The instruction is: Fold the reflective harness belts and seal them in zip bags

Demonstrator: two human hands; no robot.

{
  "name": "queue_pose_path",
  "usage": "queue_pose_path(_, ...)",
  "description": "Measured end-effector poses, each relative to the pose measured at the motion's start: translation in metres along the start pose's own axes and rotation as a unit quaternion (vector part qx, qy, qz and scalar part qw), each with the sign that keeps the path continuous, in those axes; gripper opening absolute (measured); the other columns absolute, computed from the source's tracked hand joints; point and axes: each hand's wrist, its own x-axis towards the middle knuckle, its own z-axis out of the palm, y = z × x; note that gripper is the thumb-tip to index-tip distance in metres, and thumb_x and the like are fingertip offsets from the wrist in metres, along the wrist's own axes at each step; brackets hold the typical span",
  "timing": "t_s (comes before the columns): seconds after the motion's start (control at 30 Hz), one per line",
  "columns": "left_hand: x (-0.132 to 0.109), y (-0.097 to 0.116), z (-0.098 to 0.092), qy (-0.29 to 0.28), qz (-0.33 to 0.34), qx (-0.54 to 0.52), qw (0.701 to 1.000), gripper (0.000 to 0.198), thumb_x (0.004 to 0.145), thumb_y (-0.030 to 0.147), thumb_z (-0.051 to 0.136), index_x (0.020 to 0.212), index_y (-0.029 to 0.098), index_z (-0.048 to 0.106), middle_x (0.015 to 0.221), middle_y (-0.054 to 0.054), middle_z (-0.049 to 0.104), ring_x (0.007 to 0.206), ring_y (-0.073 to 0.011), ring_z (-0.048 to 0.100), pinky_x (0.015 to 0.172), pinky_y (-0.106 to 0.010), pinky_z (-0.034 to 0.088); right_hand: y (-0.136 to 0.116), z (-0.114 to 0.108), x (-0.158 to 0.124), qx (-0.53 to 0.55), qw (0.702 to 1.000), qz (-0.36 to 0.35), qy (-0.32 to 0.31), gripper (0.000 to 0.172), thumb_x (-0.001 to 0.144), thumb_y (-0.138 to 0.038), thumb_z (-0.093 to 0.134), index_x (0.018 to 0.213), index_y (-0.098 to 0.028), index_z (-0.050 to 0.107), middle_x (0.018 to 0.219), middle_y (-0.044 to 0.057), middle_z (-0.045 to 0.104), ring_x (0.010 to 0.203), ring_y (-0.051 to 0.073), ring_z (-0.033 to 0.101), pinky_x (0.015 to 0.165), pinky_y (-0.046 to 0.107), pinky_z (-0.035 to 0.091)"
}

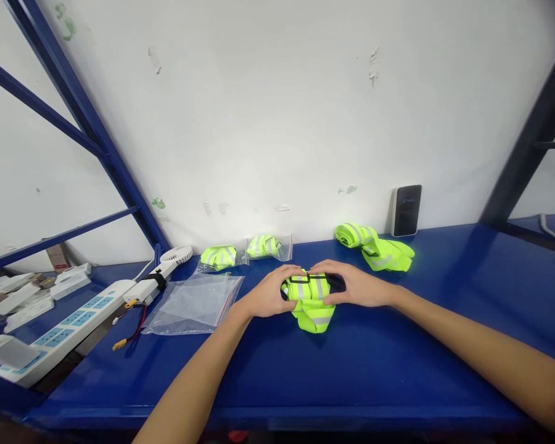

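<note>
Between my two hands lies a rolled neon-yellow reflective vest (312,308) with grey bands and black edging, on the blue table (277,376). My left hand (274,291) grips its left end, fingers over the top and thumb at the front. On the opposite end, my right hand (351,283) holds it the same way. A loose flap of the vest hangs toward me. Left of my left hand lie flat clear zip bags (192,305). Behind them are two bagged yellow bundles, one (218,256) left of the other (263,246).
Another partly rolled yellow vest (382,250) lies at the back right, near a black-fronted white device (406,211) by the wall. To the left are a white fan (176,254), yellow-ended wires (132,333), a power strip (74,327) and a blue frame post (120,166).
</note>
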Motion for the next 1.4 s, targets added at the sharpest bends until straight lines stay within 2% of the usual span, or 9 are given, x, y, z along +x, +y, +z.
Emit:
queue_pose_path(0.23, -0.001, 0.002, 0.002, 0.026, -0.004, -0.006, 1.0, 0.06, 0.075, 0.023, 0.068, 0.132, 0.022, 0.049, 0.134, -0.011, 0.054, 0.122, -0.0273, 0.052, 0.106, -0.044, 0.04, -0.006, 0.0, -0.001, 0.017, 0.999, -0.031, 0.04, 0.04, 0.092, -0.034, 0.052, 0.131, -0.025, 0.057, 0.126, 0.009, 0.061, 0.115, 0.027, 0.057, 0.1, 0.045, 0.044)
queue_pose_path(0.43, 0.0, 0.005, 0.008, 0.104, -0.091, -0.033, 0.99, 0.047, 0.09, 0.044, 0.053, 0.132, 0.022, 0.051, 0.103, -0.005, 0.067, 0.087, -0.0204, 0.062, 0.081, -0.034, 0.049, -0.013, 0.007, -0.001, -0.035, 0.999, 0.004, 0.037, 0.068, 0.081, -0.031, 0.066, 0.144, -0.028, 0.042, 0.135, 0.008, 0.055, 0.112, 0.03, 0.057, 0.096, 0.045, 0.045)
queue_pose_path(0.57, 0.002, 0.003, 0.014, 0.127, -0.1, -0.07, 0.984, 0.044, 0.095, 0.05, 0.041, 0.119, 0.019, 0.059, 0.1, -0.005, 0.067, 0.087, -0.0196, 0.061, 0.078, -0.031, 0.048, -0.016, 0.015, -0.001, -0.026, 0.998, 0.033, 0.041, 0.063, 0.08, -0.039, 0.068, 0.139, -0.029, 0.047, 0.111, 0.006, 0.067, 0.085, 0.024, 0.062, 0.078, 0.039, 0.051)
queue_pose_path(0.67, 0.002, 0.0, 0.016, 0.127, -0.089, -0.096, 0.983, 0.047, 0.097, 0.052, 0.037, 0.12, 0.018, 0.059, 0.102, -0.006, 0.067, 0.09, -0.0205, 0.061, 0.08, -0.032, 0.049, -0.019, 0.022, 0.0, 0.071, 0.995, 0.048, 0.058, 0.05, 0.082, -0.038, 0.065, 0.129, -0.025, 0.054, 0.096, 0.003, 0.068, 0.078, 0.022, 0.061, 0.071, 0.035, 0.051)
queue_pose_path(0.77, 0.001, -0.003, 0.017, 0.118, -0.07, -0.119, 0.983, 0.062, 0.087, 0.057, 0.055, 0.135, 0.019, 0.048, 0.11, -0.009, 0.066, 0.094, -0.0229, 0.062, 0.083, -0.035, 0.05, -0.022, 0.026, 0.004, 0.199, 0.974, 0.077, 0.078, 0.04, 0.082, -0.031, 0.063, 0.121, -0.022, 0.059, 0.104, 0.003, 0.068, 0.09, 0.024, 0.063, 0.077, 0.036, 0.052)
queue_pose_path(0.9, 0.002, -0.003, 0.015, 0.187, -0.029, -0.099, 0.977, 0.101, 0.062, 0.052, 0.082, 0.147, 0.025, 0.034, 0.135, -0.014, 0.053, 0.118, -0.0303, 0.054, 0.094, -0.04, 0.048, -0.022, 0.026, 0.009, 0.309, 0.93, 0.162, 0.116, 0.036, 0.079, -0.026, 0.061, 0.114, -0.02, 0.064, 0.1, 0.004, 0.071, 0.09, 0.026, 0.065, 0.078, 0.039, 0.053)
queue_pose_path(1.1, 0.002, 0.003, 0.01, 0.248, 0.014, -0.033, 0.968, 0.076, 0.072, 0.043, 0.079, 0.139, 0.03, 0.046, 0.137, -0.011, 0.05, 0.115, -0.0259, 0.056, 0.091, -0.04, 0.053, -0.023, 0.022, 0.01, 0.48, 0.834, 0.222, 0.155, 0.022, 0.076, -0.023, 0.059, 0.096, -0.018, 0.068, 0.092, 0.008, 0.073, 0.086, 0.025, 0.068, 0.077, 0.037, 0.054)
queue_pose_path(1.27, 0.002, 0.009, 0.009, 0.242, 0.062, 0.036, 0.968, 0.056, 0.076, 0.038, 0.076, 0.127, 0.024, 0.057, 0.128, -0.012, 0.059, 0.118, -0.0276, 0.056, 0.099, -0.046, 0.048, -0.024, 0.022, 0.01, 0.516, 0.803, 0.256, 0.155, 0.018, 0.079, -0.027, 0.056, 0.093, -0.019, 0.066, 0.087, 0.007, 0.074, 0.082, 0.025, 0.069, 0.077, 0.039, 0.054)
queue_pose_path(1.4, 0.001, 0.01, 0.009, 0.254, 0.095, 0.072, 0.96, 0.039, 0.078, 0.03, 0.072, 0.115, 0.022, 0.063, 0.121, -0.011, 0.063, 0.113, -0.0252, 0.06, 0.098, -0.043, 0.049, -0.021, 0.024, 0.01, 0.531, 0.798, 0.24, 0.154, 0.022, 0.08, -0.026, 0.055, 0.1, -0.022, 0.061, 0.087, 0.004, 0.072, 0.079, 0.023, 0.068, 0.076, 0.038, 0.055)
